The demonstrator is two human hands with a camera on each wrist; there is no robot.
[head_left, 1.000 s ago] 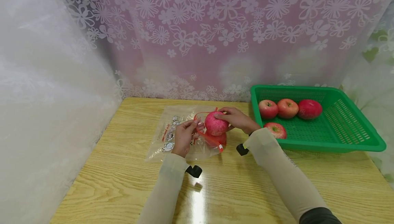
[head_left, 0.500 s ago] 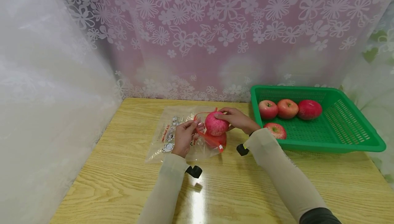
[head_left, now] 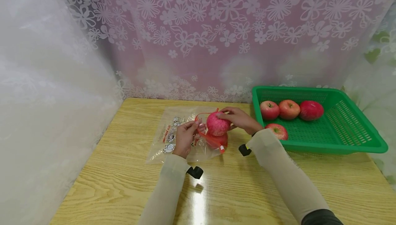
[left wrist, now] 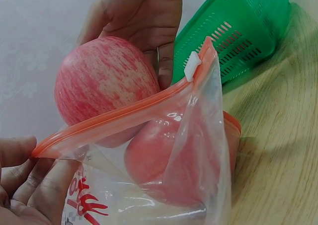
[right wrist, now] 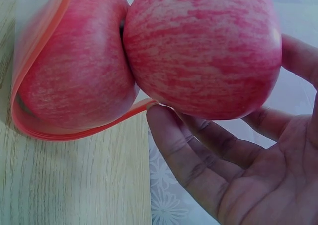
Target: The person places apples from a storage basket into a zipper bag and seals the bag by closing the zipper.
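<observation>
A clear zip bag (head_left: 161,146) with a red-orange slider edge and printed cartoons lies on the table. My left hand (head_left: 184,137) pinches the bag's edge at the left of its mouth, as the left wrist view shows at the orange strip (left wrist: 114,116). My right hand (head_left: 239,119) holds a pink-red apple (head_left: 218,124) at the opening, its lower part behind the strip in the left wrist view. Another apple (left wrist: 169,160) sits inside the bag near the mouth. In the right wrist view the held apple (right wrist: 203,51) presses close against the bagged apple (right wrist: 79,61).
A green plastic basket (head_left: 337,147) stands at the right of the wooden table (head_left: 117,170) with several apples (head_left: 289,109) in it. One apple (head_left: 276,131) lies by its front left corner. A flowered curtain (head_left: 198,46) hangs behind the table.
My right hand has shifted very slightly to the right with the apple. The left hand and the bag look the same.
</observation>
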